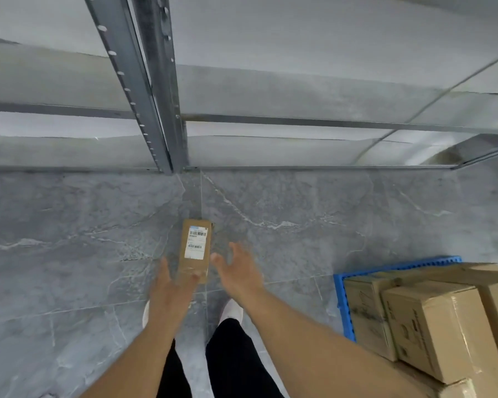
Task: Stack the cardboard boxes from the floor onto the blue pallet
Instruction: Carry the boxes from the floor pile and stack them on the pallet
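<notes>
A narrow cardboard box (195, 248) with a white barcode label lies on the grey floor straight ahead. My left hand (170, 285) reaches down at its near left corner, fingers straight, thumb over the box's near end. My right hand (239, 271) is spread open just right of the box, apart from it. The blue pallet (346, 300) sits at the lower right and carries several stacked cardboard boxes (434, 326).
A grey metal shelving rack (156, 110) with an upright post stands ahead along the floor's far side. My white shoes (233, 310) and black trousers show below my arms. Grey marbled tile floor (69, 254) spreads to the left.
</notes>
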Demonstrator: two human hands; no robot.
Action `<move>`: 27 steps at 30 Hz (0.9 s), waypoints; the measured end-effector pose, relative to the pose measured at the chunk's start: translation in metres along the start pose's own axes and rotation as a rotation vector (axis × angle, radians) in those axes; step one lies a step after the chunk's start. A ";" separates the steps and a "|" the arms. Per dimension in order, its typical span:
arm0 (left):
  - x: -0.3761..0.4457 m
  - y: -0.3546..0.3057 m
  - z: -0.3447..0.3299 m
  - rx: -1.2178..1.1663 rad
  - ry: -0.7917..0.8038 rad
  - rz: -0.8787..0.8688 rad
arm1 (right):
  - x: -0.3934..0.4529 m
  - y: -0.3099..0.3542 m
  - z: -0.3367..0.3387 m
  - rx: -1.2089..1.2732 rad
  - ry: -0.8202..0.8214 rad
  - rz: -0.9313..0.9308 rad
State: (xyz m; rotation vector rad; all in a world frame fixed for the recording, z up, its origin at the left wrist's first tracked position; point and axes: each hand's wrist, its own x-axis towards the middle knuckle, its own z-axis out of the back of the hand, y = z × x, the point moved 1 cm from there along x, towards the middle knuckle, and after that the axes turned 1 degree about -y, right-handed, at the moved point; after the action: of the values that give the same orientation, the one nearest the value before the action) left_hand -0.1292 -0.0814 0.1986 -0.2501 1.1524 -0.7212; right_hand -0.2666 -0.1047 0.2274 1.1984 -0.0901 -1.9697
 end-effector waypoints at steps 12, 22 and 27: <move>0.141 0.063 -0.020 0.054 0.056 0.033 | 0.133 -0.036 -0.096 0.066 0.006 -0.166; 0.309 0.177 -0.118 0.087 0.059 0.117 | 0.286 -0.143 -0.201 0.011 0.064 -0.269; 0.369 0.222 -0.152 0.019 0.093 0.164 | 0.338 -0.175 -0.251 -0.029 0.123 -0.275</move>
State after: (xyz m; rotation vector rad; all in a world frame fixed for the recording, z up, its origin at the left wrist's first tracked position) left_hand -0.0997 -0.1216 -0.2556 -0.1053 1.2380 -0.6038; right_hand -0.2524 -0.1302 -0.2278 1.3681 0.1738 -2.1167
